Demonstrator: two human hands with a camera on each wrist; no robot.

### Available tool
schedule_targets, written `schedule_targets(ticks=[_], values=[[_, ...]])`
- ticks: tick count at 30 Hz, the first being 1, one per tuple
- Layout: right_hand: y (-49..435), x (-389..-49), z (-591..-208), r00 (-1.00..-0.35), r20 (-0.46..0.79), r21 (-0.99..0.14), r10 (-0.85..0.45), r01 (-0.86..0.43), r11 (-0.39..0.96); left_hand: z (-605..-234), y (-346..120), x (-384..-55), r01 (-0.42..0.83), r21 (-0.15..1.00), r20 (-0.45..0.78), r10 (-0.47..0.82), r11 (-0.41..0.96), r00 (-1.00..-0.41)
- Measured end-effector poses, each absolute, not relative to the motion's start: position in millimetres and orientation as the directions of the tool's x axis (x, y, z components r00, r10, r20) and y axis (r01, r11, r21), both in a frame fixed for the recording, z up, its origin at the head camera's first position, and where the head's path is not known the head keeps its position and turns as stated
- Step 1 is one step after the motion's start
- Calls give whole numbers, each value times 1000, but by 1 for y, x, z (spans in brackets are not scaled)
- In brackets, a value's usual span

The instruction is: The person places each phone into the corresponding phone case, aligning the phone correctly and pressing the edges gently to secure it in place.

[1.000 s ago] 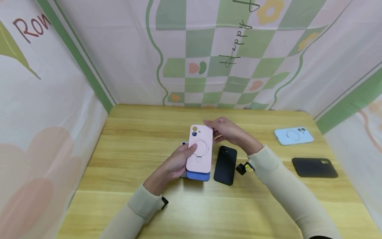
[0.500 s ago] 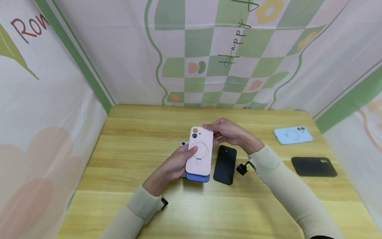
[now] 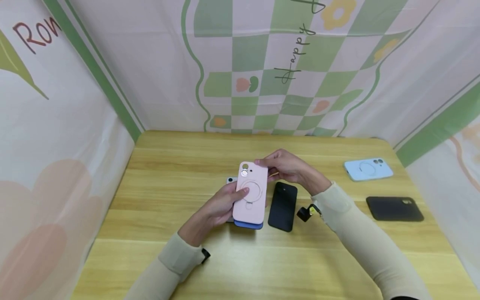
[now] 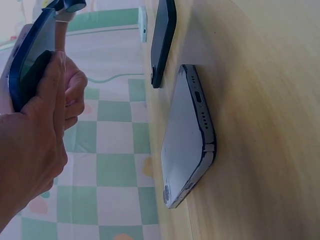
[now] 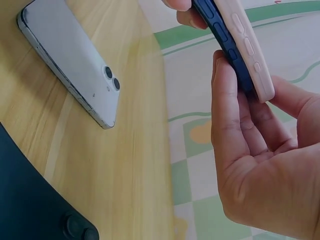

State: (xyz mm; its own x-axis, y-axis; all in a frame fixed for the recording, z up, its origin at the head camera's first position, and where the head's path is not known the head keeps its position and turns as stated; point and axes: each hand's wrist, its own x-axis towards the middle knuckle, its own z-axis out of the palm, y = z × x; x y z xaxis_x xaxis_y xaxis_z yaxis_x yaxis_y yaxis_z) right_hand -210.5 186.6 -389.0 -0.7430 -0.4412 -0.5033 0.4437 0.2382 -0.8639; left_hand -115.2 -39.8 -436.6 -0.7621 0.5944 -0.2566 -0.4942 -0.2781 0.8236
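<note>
A pink phone case (image 3: 255,212) with a ring on its back lies over a blue phone case (image 5: 227,42). Both are held above the table, and a thin blue strip shows below the pink one. My left hand (image 3: 223,204) grips the stack from its left side, thumb on the ring and fingers behind the blue case. At the upper right corner my right hand (image 3: 285,166) pinches the cases, thumb on the pink back and fingers underneath. Partly hidden beneath the stack, a white phone (image 4: 182,130) lies on the table. A black phone (image 3: 283,206) lies just right of it.
On the right side of the wooden table (image 3: 168,166) lie a light blue phone case (image 3: 356,171) and a black phone case (image 3: 390,209). A printed curtain (image 3: 161,75) stands behind the table's far edge and along both sides.
The pink case has slid a little toward me over the blue case, so the blue strip below it is narrower. My hands keep nearly the same place and hold.
</note>
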Motion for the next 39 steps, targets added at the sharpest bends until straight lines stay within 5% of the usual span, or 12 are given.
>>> schedule_targets(ticks=[39], values=[[188,-205,-393,-760,-462,-886,-456,381,263,-440,-41,-109,-482,847,-273,593,-227,-758]])
